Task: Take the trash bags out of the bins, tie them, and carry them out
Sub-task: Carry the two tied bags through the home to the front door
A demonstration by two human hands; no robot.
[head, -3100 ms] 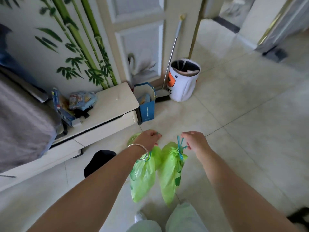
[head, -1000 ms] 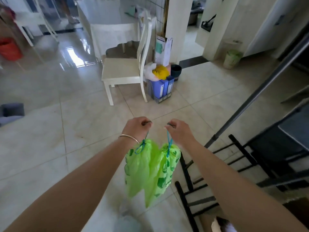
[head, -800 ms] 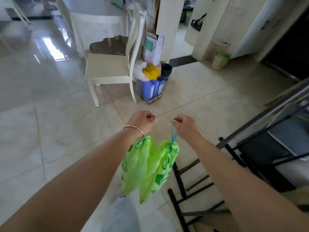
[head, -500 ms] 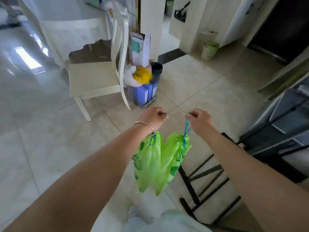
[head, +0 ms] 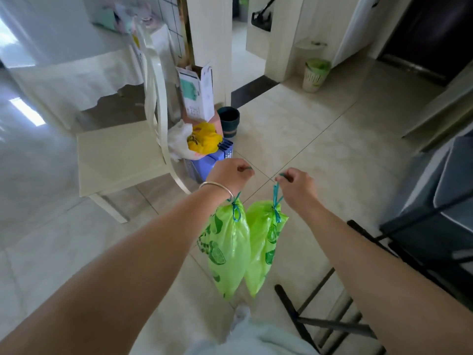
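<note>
Two tied bright green trash bags hang in front of me over the tiled floor, side by side and touching. My left hand (head: 229, 175), with a silver bangle on the wrist, grips the blue drawstring of the left bag (head: 227, 249). My right hand (head: 298, 187) pinches the blue drawstring of the right bag (head: 265, 242). Far ahead by a wall stands a small pale bin with a green liner (head: 316, 74).
A cream chair (head: 120, 152) stands left of centre, with a blue box (head: 210, 162), yellow and white bags, a cardboard box (head: 198, 90) and a dark pot (head: 228, 120) behind it. A black metal rack (head: 358, 290) lies low at the right. A dark doorway (head: 432, 29) opens at upper right.
I left the room with the white bucket and bamboo wall. Over the last second the view swung rightward and forward; the chair slid left and the bags stayed hanging from both hands.
</note>
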